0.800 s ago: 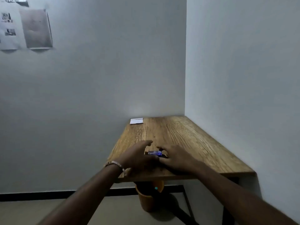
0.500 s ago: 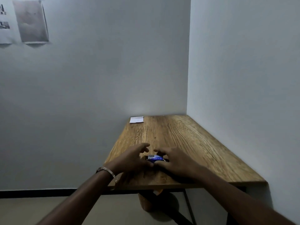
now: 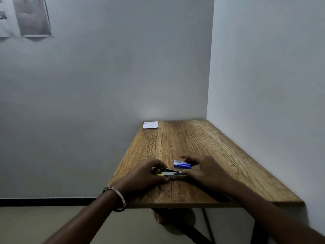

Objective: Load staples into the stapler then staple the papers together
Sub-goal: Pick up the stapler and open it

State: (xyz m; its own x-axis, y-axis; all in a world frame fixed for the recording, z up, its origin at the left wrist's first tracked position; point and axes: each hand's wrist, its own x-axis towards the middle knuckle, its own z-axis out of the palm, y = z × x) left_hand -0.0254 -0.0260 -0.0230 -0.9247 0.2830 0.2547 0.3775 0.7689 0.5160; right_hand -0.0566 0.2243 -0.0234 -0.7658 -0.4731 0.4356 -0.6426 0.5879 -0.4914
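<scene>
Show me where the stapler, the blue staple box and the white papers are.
stapler (image 3: 171, 174): head view, on its metal middle between the hands.
blue staple box (image 3: 182, 164): head view, on its top face.
white papers (image 3: 150, 125): head view, on the sheet's centre, far left table corner.

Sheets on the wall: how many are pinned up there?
2 in view: a grey sheet at the upper left of the wall, and a white sheet beside it, cut off by the frame's left edge. More may hang out of view.
</scene>
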